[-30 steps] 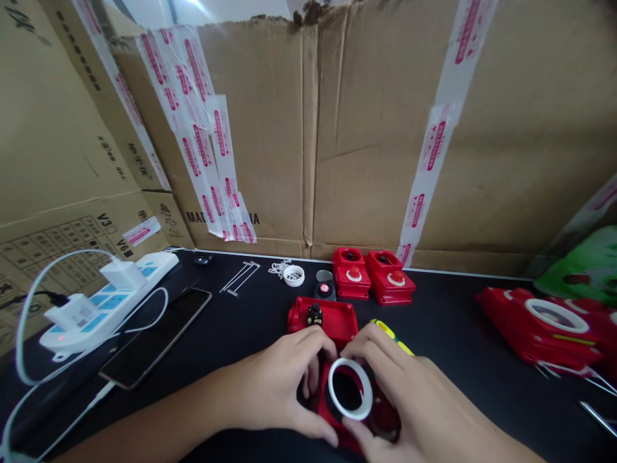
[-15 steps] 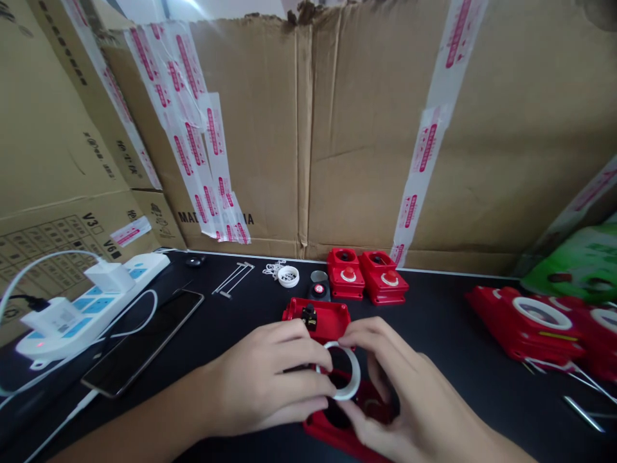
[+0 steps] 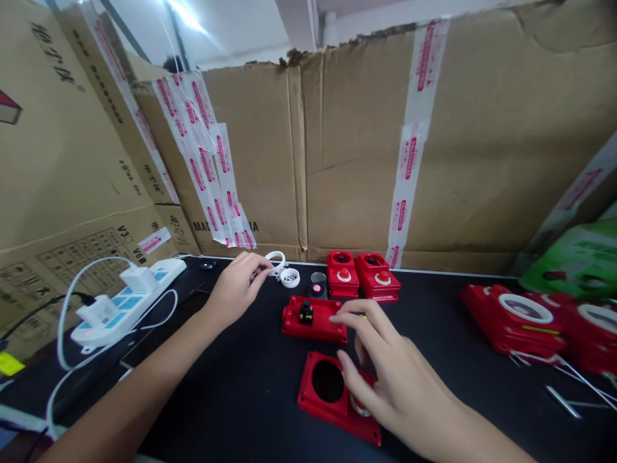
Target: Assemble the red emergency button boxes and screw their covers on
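My left hand (image 3: 238,286) reaches to the back of the black table and pinches a white ring (image 3: 276,259) just above a white round cap (image 3: 290,278). My right hand (image 3: 385,379) rests with its fingers spread on the right part of a flat red cover plate (image 3: 332,395), which has a large round hole. Behind the plate lies a red box base (image 3: 313,318) with a black part inside. Two assembled red button boxes (image 3: 362,275) stand at the back.
Cardboard walls (image 3: 366,161) close in the back and left. A white power strip (image 3: 130,296) with chargers and cables lies at the left. More red covers with white rings (image 3: 525,315) and metal rods lie at the right, below a green package (image 3: 578,263).
The white ring has come off the red cover plate; my left hand has carried it to the back of the table. My right hand stays on the plate. The view has tilted up.
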Available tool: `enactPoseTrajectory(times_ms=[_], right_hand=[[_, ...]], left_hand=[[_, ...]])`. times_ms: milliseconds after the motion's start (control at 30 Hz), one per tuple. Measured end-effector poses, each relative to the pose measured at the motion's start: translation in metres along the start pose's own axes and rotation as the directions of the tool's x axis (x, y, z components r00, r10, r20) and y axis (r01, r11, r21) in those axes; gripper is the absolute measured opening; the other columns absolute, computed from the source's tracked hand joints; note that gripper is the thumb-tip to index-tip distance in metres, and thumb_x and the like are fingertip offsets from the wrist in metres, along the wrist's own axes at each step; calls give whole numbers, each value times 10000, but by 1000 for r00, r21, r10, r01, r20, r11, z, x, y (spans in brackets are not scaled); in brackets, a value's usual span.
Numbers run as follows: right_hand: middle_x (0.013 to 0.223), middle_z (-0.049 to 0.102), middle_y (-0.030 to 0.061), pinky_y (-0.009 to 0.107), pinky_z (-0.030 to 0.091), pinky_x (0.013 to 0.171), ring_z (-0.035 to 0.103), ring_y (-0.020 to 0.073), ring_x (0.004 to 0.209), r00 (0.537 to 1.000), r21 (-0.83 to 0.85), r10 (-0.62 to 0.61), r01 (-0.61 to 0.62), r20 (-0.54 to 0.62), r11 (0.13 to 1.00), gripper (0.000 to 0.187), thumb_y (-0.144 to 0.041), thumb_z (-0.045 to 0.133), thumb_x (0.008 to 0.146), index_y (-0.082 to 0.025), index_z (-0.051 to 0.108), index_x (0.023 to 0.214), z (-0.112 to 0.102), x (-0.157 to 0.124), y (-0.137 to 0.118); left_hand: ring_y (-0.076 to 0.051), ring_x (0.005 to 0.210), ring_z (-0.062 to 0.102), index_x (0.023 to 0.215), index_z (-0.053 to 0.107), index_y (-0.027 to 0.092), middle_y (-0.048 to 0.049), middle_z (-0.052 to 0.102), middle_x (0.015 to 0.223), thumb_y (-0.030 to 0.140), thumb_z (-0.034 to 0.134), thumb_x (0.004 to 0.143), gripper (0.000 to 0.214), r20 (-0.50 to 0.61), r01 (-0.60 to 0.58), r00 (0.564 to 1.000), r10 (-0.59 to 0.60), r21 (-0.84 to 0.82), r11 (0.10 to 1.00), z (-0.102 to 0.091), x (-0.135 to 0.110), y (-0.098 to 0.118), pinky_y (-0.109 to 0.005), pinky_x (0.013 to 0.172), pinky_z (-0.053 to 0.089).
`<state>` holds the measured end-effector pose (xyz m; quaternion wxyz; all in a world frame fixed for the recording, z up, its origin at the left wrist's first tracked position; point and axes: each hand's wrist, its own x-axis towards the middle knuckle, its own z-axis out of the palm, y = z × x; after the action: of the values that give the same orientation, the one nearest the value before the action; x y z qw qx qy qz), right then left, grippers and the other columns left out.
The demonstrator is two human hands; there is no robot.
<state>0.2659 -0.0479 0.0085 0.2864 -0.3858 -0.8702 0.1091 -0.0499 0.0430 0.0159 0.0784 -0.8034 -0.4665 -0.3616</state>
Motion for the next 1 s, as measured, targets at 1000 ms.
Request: enactPoseTrajectory(times_ms=[1000], right_hand=[[1244,576,129,387,603,599,661,160,688,993,-57,-74,79,95,995,226,-218,450,1061,-217,649,1168,-1,0,6]], left_hand=[[-218,933,627,1088,676,195,-66,712,1056,222,588,1054,99,195,-26,980,24,9,1000,73,0,-40,-335,854,512]])
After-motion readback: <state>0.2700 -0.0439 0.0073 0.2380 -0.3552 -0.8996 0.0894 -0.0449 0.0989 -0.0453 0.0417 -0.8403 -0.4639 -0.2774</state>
